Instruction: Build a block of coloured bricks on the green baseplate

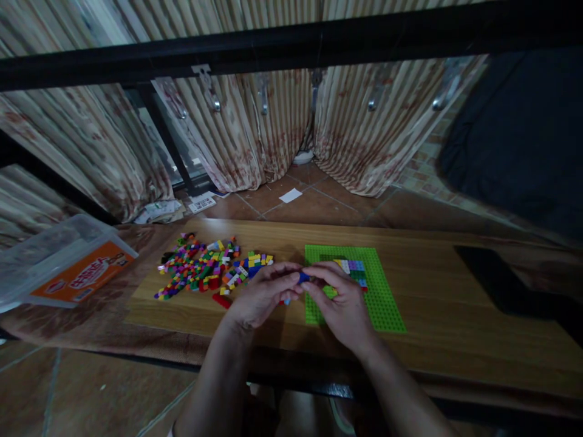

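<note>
Between the fingertips of both hands is a small blue toy brick (303, 277). My left hand (268, 288) pinches it from the left, and my right hand (339, 297) pinches it from the right. Under and behind my right hand lies a green studded baseplate (382, 303), partly covered by that hand. Coloured bricks (354, 267) in white, purple, blue, green and red are set on the baseplate. To the left of my left hand a long red brick (221, 300) rests on the wooden board, and a bit of light blue shows beside my left fingers.
A loose heap of mixed bricks (195, 267) spreads over the left of the wooden board (432, 291). A clear plastic box (86, 224) with an orange label stands further left. At the right lies a flat black object (496, 279). Curtains (255, 133) hang behind.
</note>
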Demonstrator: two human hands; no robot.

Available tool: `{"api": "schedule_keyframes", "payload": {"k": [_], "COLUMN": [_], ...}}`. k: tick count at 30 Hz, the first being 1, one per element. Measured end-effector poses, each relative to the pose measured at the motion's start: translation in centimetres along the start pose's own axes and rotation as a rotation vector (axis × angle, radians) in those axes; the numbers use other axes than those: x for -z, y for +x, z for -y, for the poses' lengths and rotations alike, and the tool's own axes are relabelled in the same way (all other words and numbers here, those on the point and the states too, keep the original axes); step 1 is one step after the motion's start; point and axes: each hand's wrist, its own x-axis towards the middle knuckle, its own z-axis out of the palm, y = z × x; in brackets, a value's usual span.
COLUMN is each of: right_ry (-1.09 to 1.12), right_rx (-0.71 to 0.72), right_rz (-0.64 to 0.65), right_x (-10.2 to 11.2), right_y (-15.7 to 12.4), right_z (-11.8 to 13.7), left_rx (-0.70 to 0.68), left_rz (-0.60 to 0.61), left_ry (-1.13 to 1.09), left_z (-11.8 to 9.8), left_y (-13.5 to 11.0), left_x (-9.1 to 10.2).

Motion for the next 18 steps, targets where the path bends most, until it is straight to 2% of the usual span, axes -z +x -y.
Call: {"api": "schedule_keyframes", "payload": {"k": [6,9,12,15,18], "right_ry": [-0.097,-0.142,-0.203,-0.241,-0.265], "right_rx": [-0.018,-0.041,-0.105,-0.180,-0.192], "right_rz": [0.027,0.022,-0.010,-0.133,-0.162], "right_x": [2.6,4.1,6.1,8.1,8.7], "right_y": [-0.1,-0.1,-0.3,-0.4,-0.5], "right_z": [-1.6,-2.5,-3.9,-5.5,-6.3], "left_rx": [0.029,0.039,0.021,-0.019,-0.049], "left_rz": [0.043,0.015,-0.067,-0.186,-0.274], "left_ry": [-0.078,-0.051,0.041,0.136,0.232], "left_z": [1.7,2.4,2.6,2.7,3.2], "left_y": [1.7,2.3,2.7,3.0,3.6], "left_x": [-1.7,-2.4,-3.0,-3.4,-3.7]}}
